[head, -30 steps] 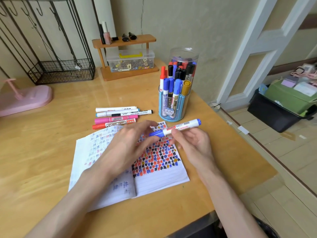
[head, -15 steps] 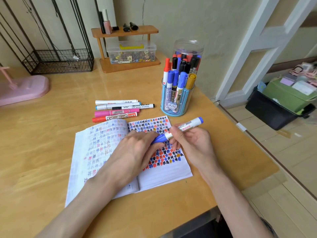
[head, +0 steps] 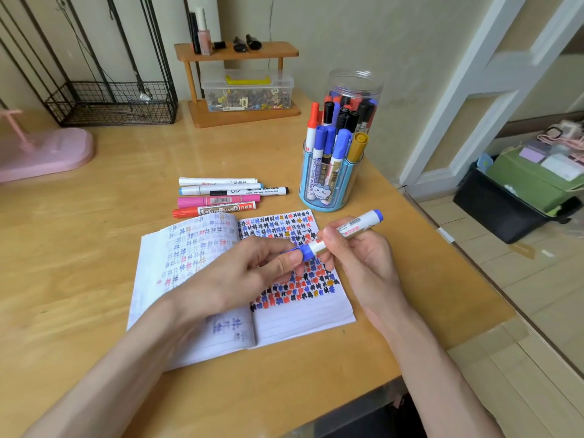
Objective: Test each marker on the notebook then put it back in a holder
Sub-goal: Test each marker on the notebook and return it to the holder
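Closest to me, the notebook (head: 300, 317) lies open by the front edge of the tabletop (head: 94, 279), its right page filled with red, blue and black test marks and only the nearest lines blank. Above that page my left hand (head: 249, 273) pinches the blue cap (head: 303, 250), and my right hand (head: 357, 257) is curled round the white barrel of the marker (head: 347, 230), which tilts up to the right.

From this angle I cannot tell whether the cap is fully seated. I judge the step to be uncapping. I should pull straight along the barrel with the right grip firm, then aim the tip at the blank lines.

Farther back, a red marker (head: 215, 211) in the loose row reads "WHITEBOARD". In the blue holder (head: 328, 184), toward the right edge, one barrel reads "WHITE CARD MARKER". A clear jar (head: 354, 90) of markers stands behind it.
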`<action>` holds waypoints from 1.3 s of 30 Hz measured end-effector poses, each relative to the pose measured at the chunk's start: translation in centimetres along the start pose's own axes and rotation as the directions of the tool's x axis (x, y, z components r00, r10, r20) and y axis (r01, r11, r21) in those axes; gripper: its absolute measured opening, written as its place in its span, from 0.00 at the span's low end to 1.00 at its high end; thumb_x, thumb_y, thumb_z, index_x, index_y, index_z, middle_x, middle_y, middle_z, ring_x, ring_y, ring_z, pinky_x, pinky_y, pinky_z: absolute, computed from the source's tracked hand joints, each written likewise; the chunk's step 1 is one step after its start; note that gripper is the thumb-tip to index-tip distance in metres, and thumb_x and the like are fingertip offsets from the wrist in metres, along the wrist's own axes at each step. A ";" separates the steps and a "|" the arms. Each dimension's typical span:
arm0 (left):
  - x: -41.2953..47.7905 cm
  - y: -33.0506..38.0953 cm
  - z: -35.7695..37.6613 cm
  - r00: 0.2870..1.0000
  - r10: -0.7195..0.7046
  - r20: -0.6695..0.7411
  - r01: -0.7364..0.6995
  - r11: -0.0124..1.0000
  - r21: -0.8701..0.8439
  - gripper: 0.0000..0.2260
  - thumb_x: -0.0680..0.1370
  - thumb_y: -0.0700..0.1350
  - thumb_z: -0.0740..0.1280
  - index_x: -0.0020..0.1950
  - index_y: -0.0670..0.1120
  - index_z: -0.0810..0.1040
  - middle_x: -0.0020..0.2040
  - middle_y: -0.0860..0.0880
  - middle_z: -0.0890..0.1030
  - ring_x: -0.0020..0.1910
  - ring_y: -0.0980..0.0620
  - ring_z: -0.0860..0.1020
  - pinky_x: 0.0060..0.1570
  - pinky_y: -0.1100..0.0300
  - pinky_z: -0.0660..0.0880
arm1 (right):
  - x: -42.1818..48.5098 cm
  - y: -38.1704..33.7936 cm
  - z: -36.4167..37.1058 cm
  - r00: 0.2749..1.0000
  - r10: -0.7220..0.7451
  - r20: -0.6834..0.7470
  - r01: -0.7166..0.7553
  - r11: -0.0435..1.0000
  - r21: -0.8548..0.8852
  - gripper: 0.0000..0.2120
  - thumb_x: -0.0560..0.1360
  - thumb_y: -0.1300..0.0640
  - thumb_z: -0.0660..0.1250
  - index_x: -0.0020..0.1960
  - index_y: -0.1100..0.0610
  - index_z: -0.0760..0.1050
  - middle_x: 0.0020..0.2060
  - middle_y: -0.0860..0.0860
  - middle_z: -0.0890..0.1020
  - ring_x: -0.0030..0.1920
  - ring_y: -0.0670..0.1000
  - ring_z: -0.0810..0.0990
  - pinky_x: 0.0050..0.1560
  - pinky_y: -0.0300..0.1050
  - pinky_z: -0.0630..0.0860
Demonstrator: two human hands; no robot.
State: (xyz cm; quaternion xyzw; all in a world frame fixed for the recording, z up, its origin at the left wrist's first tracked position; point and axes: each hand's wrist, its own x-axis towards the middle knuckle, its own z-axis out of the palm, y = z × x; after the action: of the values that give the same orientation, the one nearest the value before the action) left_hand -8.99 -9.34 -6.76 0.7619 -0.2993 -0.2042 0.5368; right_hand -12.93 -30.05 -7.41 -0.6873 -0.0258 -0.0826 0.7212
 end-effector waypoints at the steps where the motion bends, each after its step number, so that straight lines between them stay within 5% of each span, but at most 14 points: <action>1: 0.0 0.0 0.1 1.000 -0.009 -0.007 0.010 1.000 0.011 0.17 0.84 0.56 0.61 0.48 0.46 0.81 0.39 0.45 0.73 0.39 0.51 0.71 0.44 0.58 0.71 | 0.0 -0.1 0.1 1.000 0.002 -0.008 -0.003 1.000 -0.003 0.09 0.77 0.50 0.70 0.47 0.56 0.81 0.34 0.50 0.81 0.36 0.48 0.78 0.40 0.40 0.77; 4: -0.4 0.6 1.4 0.992 0.058 -0.111 -0.021 0.951 0.309 0.16 0.87 0.57 0.56 0.45 0.50 0.72 0.34 0.53 0.73 0.33 0.53 0.70 0.37 0.55 0.67 | 0.2 -0.2 0.4 0.998 -0.008 -0.055 0.006 1.000 -0.027 0.09 0.77 0.48 0.71 0.40 0.51 0.81 0.32 0.53 0.79 0.34 0.50 0.76 0.38 0.41 0.76; 8: -0.7 1.3 3.0 0.933 0.296 -0.204 -0.057 0.682 0.730 0.12 0.87 0.56 0.55 0.53 0.50 0.68 0.38 0.56 0.71 0.34 0.48 0.71 0.36 0.55 0.62 | 0.1 0.0 0.7 0.997 -0.004 -0.082 0.003 1.000 -0.008 0.16 0.78 0.46 0.71 0.39 0.56 0.79 0.31 0.56 0.79 0.31 0.53 0.75 0.36 0.46 0.74; 11: -0.3 1.1 3.0 0.910 0.387 -0.152 -0.055 0.476 0.878 0.16 0.88 0.55 0.53 0.50 0.46 0.70 0.36 0.51 0.72 0.30 0.45 0.72 0.30 0.54 0.65 | 0.1 0.1 0.5 0.997 0.012 -0.076 -0.012 1.000 -0.008 0.19 0.78 0.44 0.71 0.37 0.58 0.79 0.30 0.57 0.80 0.31 0.55 0.77 0.38 0.50 0.75; 13: -0.2 1.4 2.8 0.922 0.366 -0.125 -0.066 0.468 0.881 0.15 0.88 0.54 0.50 0.48 0.48 0.67 0.34 0.53 0.66 0.26 0.45 0.67 0.25 0.54 0.64 | 0.1 0.3 0.4 0.998 0.025 -0.064 -0.026 1.000 -0.006 0.19 0.78 0.44 0.70 0.38 0.58 0.80 0.31 0.57 0.80 0.32 0.55 0.77 0.40 0.51 0.75; 18: -0.1 0.8 1.9 0.951 0.301 -0.071 -0.154 0.660 0.736 0.13 0.88 0.56 0.50 0.49 0.50 0.63 0.30 0.53 0.66 0.27 0.48 0.64 0.32 0.55 0.59 | 0.0 0.3 0.3 0.999 0.030 -0.016 -0.030 0.999 0.023 0.17 0.78 0.43 0.69 0.41 0.57 0.81 0.32 0.55 0.81 0.34 0.54 0.77 0.39 0.46 0.75; 25: -0.3 1.6 1.2 0.990 0.136 0.032 -0.140 0.960 0.244 0.15 0.88 0.52 0.54 0.43 0.52 0.69 0.31 0.56 0.68 0.30 0.54 0.65 0.34 0.63 0.65 | -0.1 0.2 0.0 0.999 -0.003 0.032 0.000 0.998 0.067 0.13 0.78 0.45 0.69 0.42 0.53 0.82 0.33 0.53 0.80 0.36 0.53 0.77 0.40 0.44 0.74; 28: -0.3 1.7 0.8 0.995 0.062 0.080 -0.066 0.996 0.056 0.17 0.88 0.52 0.55 0.46 0.43 0.73 0.31 0.57 0.66 0.30 0.56 0.63 0.33 0.66 0.66 | -0.3 0.1 0.1 0.999 -0.007 0.046 0.002 0.996 0.089 0.13 0.80 0.48 0.68 0.42 0.55 0.81 0.33 0.53 0.79 0.35 0.51 0.77 0.38 0.43 0.74; 33: 0.1 1.6 0.4 0.992 0.009 0.124 0.007 0.991 -0.134 0.20 0.86 0.56 0.54 0.46 0.42 0.73 0.32 0.50 0.60 0.31 0.50 0.59 0.33 0.59 0.66 | -0.1 -0.2 0.6 0.998 0.011 0.068 -0.019 0.993 0.114 0.16 0.79 0.46 0.68 0.41 0.58 0.79 0.32 0.53 0.78 0.35 0.50 0.77 0.39 0.43 0.73; 36: 0.4 1.4 0.7 0.985 -0.011 0.171 0.060 0.956 -0.288 0.19 0.87 0.53 0.54 0.46 0.41 0.72 0.31 0.52 0.61 0.29 0.53 0.59 0.31 0.63 0.66 | -0.1 -0.2 0.6 0.998 0.021 0.058 -0.028 0.993 0.115 0.16 0.80 0.47 0.68 0.42 0.59 0.78 0.32 0.54 0.78 0.35 0.50 0.76 0.40 0.44 0.72; 39: 0.5 1.0 1.2 0.991 -0.047 0.124 0.075 0.970 -0.231 0.19 0.86 0.55 0.55 0.46 0.42 0.73 0.30 0.54 0.63 0.29 0.54 0.61 0.32 0.61 0.66 | 0.0 0.1 0.5 0.998 0.044 0.034 -0.047 0.995 0.090 0.19 0.80 0.45 0.68 0.43 0.62 0.78 0.32 0.55 0.77 0.36 0.56 0.75 0.42 0.53 0.73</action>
State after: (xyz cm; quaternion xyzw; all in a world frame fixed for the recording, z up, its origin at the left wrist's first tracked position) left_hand -9.66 -10.74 -6.23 0.6883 -0.2807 -0.2993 0.5982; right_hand -12.92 -29.51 -7.48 -0.6554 -0.0251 -0.0540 0.7530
